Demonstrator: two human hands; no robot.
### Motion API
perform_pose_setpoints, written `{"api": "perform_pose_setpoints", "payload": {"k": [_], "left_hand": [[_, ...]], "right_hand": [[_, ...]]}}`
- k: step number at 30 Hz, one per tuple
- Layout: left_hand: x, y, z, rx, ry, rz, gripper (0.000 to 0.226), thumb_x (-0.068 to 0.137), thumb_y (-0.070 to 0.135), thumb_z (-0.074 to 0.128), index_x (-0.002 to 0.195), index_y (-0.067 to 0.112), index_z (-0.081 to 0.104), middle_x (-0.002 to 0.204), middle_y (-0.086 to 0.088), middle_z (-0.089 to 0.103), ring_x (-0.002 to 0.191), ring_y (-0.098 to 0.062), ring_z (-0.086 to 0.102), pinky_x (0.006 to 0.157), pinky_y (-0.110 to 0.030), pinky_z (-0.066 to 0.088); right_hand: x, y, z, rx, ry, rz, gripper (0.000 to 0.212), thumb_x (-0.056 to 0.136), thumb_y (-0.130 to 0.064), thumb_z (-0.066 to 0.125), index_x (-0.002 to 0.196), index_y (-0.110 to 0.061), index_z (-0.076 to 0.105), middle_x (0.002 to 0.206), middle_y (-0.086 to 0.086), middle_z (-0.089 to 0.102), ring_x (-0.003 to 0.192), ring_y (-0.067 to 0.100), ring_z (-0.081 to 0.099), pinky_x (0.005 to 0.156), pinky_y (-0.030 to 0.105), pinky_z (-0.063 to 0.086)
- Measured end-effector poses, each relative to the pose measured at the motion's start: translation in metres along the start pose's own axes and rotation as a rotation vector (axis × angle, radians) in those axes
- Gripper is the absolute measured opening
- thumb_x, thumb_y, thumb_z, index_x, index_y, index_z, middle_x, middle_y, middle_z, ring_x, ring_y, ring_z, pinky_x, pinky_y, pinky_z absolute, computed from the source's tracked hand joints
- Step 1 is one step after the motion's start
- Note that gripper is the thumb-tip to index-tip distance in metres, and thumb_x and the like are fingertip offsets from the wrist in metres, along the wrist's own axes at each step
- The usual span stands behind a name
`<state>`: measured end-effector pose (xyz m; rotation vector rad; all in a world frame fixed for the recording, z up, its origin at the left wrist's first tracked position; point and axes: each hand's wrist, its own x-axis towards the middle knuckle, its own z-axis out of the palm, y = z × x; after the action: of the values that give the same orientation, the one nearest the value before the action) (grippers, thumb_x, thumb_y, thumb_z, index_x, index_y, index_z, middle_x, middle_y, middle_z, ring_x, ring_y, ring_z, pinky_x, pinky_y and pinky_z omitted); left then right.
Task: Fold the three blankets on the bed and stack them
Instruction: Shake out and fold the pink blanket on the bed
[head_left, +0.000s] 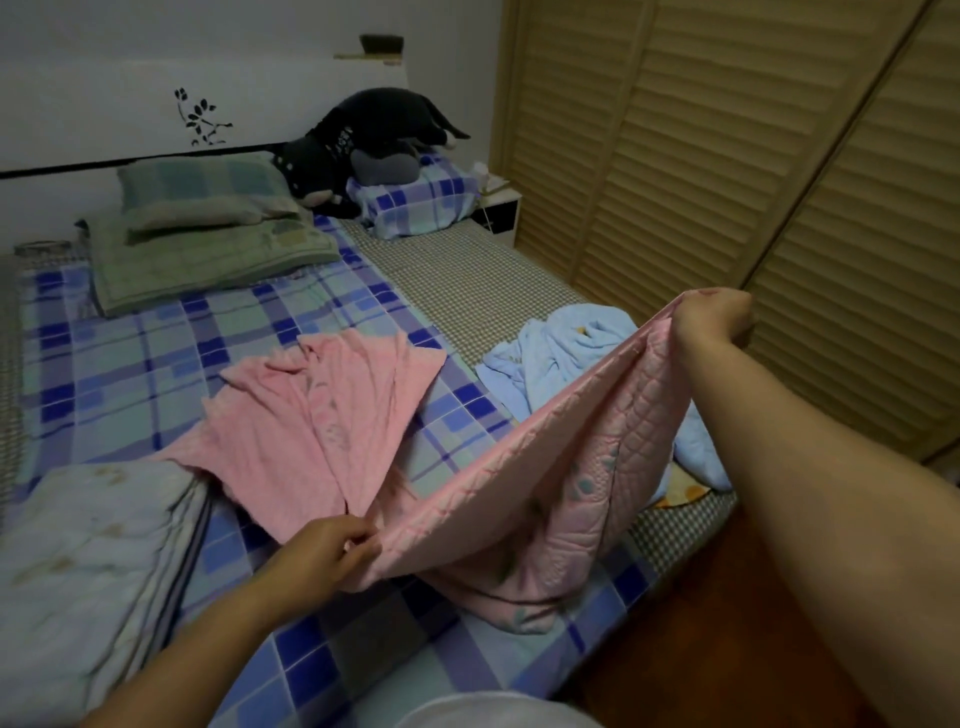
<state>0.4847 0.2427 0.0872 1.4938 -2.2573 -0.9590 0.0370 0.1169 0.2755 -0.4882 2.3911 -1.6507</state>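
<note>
Fingers of the left hand (332, 548) are curled tight, pinching one end of the pink quilted blanket's (524, 493) edge low over the near part of the bed (130, 364). The right hand (714, 317) is closed in a fist around the other end of that edge, held high at the right. Between them the edge runs taut as a straight diagonal line, and the rest of the blanket sags below it in a loose fold down onto the checked sheet. Its fabric is satin-smooth with stitched diamond quilting and faint grey-green leaf prints.

Left of it, farther in, a second pink blanket (322, 410) lies crumpled, its surface soft and towel-like. A light blue blanket (561, 353) sits bunched in a heap at the right side of the bed, just behind the raised pink edge. At the near left corner rests a pale folded quilt (93, 561) with faded floral marks.

Two green pillows (208, 228) are stacked at the far left, and a black plush toy (374, 135) lies across a blue plaid pillow (415, 202) at the far right. Louvred wooden wardrobe doors (727, 156) fill the right.
</note>
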Motion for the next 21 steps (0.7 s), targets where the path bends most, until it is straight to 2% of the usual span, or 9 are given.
{"api": "perform_pose_setpoints", "payload": {"k": [3, 6, 9, 12, 15, 17, 21], "left_hand": [[-0.009, -0.009, 0.007, -0.061, 0.136, -0.103, 0.013, 0.093, 0.03, 0.068, 0.081, 0.025, 0.067, 0.078, 0.008, 0.067, 0.074, -0.004, 0.062, 0.062, -0.015, 0.045], [-0.013, -0.019, 0.012, -0.128, 0.263, -0.205, 0.008, 0.089, 0.021, 0.074, 0.082, 0.023, 0.07, 0.081, 0.005, 0.069, 0.07, -0.002, 0.064, 0.058, -0.01, 0.044], [-0.016, -0.024, 0.015, -0.143, 0.351, -0.215, 0.014, 0.085, 0.019, 0.078, 0.081, 0.027, 0.067, 0.079, 0.005, 0.069, 0.059, -0.007, 0.063, 0.055, -0.014, 0.044], [-0.016, -0.025, 0.017, -0.135, 0.425, -0.224, 0.014, 0.082, 0.018, 0.08, 0.084, 0.023, 0.066, 0.082, 0.004, 0.067, 0.056, -0.015, 0.061, 0.058, -0.022, 0.046], [-0.016, -0.026, 0.018, -0.117, 0.464, -0.214, 0.016, 0.081, 0.015, 0.081, 0.086, 0.02, 0.066, 0.084, 0.003, 0.066, 0.058, -0.013, 0.059, 0.062, -0.029, 0.048], [-0.018, -0.027, 0.018, -0.075, 0.469, -0.188, 0.018, 0.08, 0.013, 0.081, 0.085, 0.02, 0.065, 0.084, 0.002, 0.065, 0.06, -0.015, 0.057, 0.061, -0.022, 0.045], [-0.026, -0.026, 0.02, 0.043, 0.414, -0.096, 0.029, 0.08, 0.015, 0.083, 0.084, 0.033, 0.06, 0.083, 0.007, 0.065, 0.064, -0.001, 0.056, 0.063, -0.01, 0.04]], "right_hand": [[-0.007, 0.01, 0.004, -0.082, 0.01, 0.009, 0.031, 0.091, -0.011, 0.053, 0.114, -0.004, 0.072, 0.118, 0.014, 0.07, 0.11, 0.032, 0.066, 0.093, 0.034, 0.051], [-0.013, 0.025, 0.008, -0.12, -0.026, 0.025, 0.031, 0.09, -0.013, 0.055, 0.114, -0.006, 0.072, 0.117, 0.011, 0.07, 0.108, 0.03, 0.066, 0.086, 0.03, 0.05], [-0.014, 0.039, 0.008, -0.124, -0.077, 0.049, 0.03, 0.089, -0.015, 0.057, 0.113, -0.009, 0.073, 0.116, 0.011, 0.071, 0.105, 0.031, 0.067, 0.08, 0.027, 0.047], [-0.012, 0.054, 0.005, -0.116, -0.049, 0.054, 0.028, 0.084, -0.017, 0.057, 0.104, -0.019, 0.078, 0.107, 0.008, 0.074, 0.097, 0.031, 0.069, 0.085, 0.029, 0.051], [-0.013, 0.07, 0.002, -0.139, -0.071, 0.047, 0.025, 0.087, -0.019, 0.057, 0.1, -0.019, 0.078, 0.101, 0.003, 0.074, 0.092, 0.028, 0.067, 0.082, 0.028, 0.049], [-0.013, 0.082, -0.003, -0.157, -0.068, 0.047, 0.025, 0.088, -0.019, 0.057, 0.1, -0.018, 0.078, 0.102, 0.005, 0.073, 0.093, 0.029, 0.067, 0.083, 0.029, 0.049], [-0.012, 0.099, -0.011, -0.157, -0.06, 0.085, 0.024, 0.087, -0.019, 0.059, 0.101, -0.016, 0.078, 0.108, 0.011, 0.073, 0.098, 0.034, 0.067, 0.086, 0.033, 0.05]]}}
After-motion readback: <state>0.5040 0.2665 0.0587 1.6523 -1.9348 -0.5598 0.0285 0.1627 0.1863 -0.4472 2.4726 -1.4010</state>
